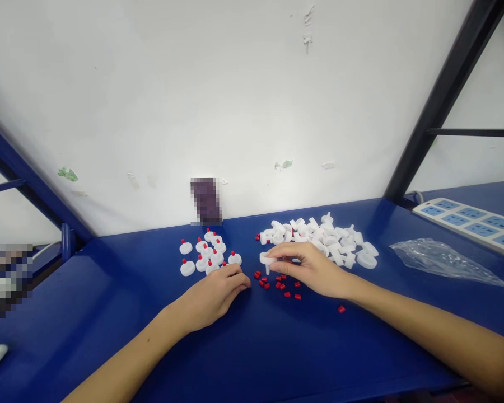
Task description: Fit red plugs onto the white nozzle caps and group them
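Observation:
My right hand (pixel 311 267) pinches a white plastic nozzle cap (pixel 267 259) by its disc, with the thin spout pointing down. Small red tip caps (pixel 278 285) lie scattered on the blue table just below and beside it. My left hand (pixel 218 291) rests on the table to the left, fingers curled together; whether something sits between them is hidden. Behind that hand stand several white nozzle caps with red tips (pixel 205 252), discs down and tips up, some partly covered by the hand. A heap of loose white nozzle caps (pixel 334 238) lies behind my right hand.
A clear plastic bag (pixel 441 260) lies on the table (pixel 252 352) at the right, near a white power strip (pixel 462 215). One stray red tip cap (pixel 341 309) is by my right forearm. A blurred dark object (pixel 206 201) leans against the wall. Metal posts rise on both sides.

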Available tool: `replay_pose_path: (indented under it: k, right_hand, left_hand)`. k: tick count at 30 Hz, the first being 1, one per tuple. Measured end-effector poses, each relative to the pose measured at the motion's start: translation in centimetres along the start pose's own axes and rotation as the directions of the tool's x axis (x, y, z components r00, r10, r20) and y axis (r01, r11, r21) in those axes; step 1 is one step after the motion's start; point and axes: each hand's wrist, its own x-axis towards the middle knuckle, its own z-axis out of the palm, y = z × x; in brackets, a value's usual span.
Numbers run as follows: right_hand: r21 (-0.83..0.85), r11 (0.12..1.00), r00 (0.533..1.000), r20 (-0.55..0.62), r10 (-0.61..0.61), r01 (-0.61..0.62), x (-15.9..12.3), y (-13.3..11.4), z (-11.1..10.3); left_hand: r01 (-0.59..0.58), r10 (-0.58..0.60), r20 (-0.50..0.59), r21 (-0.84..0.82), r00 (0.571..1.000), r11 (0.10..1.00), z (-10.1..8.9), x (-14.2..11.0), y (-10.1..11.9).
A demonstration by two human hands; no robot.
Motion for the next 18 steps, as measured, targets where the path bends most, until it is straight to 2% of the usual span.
replay_pose_path:
  k: [5,11,14,18]
  right_hand:
    - [0.072,0.997,0.999,0.040,0.006,-0.009,0.2,0.2,0.0]
    - [0.107,0.993,0.995,0.097,0.034,-0.045,-0.2,-0.4,0.6]
    - [0.102,0.995,0.998,0.069,0.001,-0.008,-0.4,-0.7,0.7]
    - [0.090,0.995,0.999,0.015,-0.049,0.048,-0.4,-0.8,0.7]
  left_hand:
    - [0.002,-0.012,-0.059,-0.179,0.998,0.984,0.3,0.3,0.7]
    - [0.029,-0.045,-0.056,-0.270,0.997,0.963,0.7,0.3,1.0]
    - [0.071,-0.093,-0.047,-0.345,0.995,0.936,0.6,0.3,1.5]
    - [0.169,-0.193,0.000,-0.486,0.981,0.857,0.8,0.6,1.8]
